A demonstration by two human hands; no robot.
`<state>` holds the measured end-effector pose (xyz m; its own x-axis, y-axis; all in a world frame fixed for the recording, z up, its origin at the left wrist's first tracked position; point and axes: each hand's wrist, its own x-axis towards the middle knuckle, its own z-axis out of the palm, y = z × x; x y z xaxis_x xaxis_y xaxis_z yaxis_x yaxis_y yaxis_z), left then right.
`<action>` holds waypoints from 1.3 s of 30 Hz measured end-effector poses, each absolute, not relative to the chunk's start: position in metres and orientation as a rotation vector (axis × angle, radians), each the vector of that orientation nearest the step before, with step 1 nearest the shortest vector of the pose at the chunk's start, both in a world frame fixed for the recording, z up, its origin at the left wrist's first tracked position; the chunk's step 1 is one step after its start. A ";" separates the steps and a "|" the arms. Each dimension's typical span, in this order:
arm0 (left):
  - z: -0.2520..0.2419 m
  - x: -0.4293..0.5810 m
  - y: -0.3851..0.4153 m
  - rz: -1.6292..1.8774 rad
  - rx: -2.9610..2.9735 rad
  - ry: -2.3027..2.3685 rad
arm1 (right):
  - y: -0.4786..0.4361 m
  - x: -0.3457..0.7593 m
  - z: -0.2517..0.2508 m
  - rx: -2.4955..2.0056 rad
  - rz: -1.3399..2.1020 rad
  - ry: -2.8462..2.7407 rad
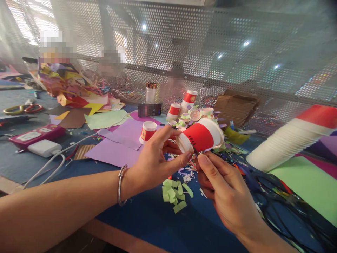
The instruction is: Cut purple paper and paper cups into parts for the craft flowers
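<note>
My left hand (155,158), with a bracelet at its wrist, grips a red and white paper cup (201,135) by one end, thumb below. The cup lies tilted on its side above the table. Close under it, my right hand (221,186) is closed around a thin dark tool (195,151). Its tip meets the cup's lower side, and my fingers hide the rest, so its kind is unclear. Light green paper pieces (173,193) lie on the blue table below. A shorter red and white cup (148,132) stands upright on purple paper (118,140) behind my left hand.
A long stack of nested cups (286,140) leans at the right, near black cables (279,207). Small cup pieces (196,115) are heaped behind the held cup. A pink power strip (37,137) with a white charger (44,147) and scissors (23,109) lie left. A perforated screen (200,45) stands behind.
</note>
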<state>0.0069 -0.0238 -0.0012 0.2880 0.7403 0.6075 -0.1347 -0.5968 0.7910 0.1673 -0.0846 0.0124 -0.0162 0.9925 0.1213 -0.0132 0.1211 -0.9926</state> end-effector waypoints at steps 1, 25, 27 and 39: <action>-0.002 0.007 -0.024 1.416 1.795 0.562 | -0.085 0.168 0.012 -1.101 1.143 -1.269; -0.004 0.010 -0.025 1.408 1.775 0.559 | -0.075 0.175 0.005 -1.117 1.084 -1.305; -0.002 0.013 -0.028 1.299 1.567 0.485 | -0.075 0.175 0.005 -1.120 1.059 -1.326; 0.008 0.015 -0.026 1.300 1.234 0.516 | -0.075 0.175 0.004 -1.156 0.964 -1.456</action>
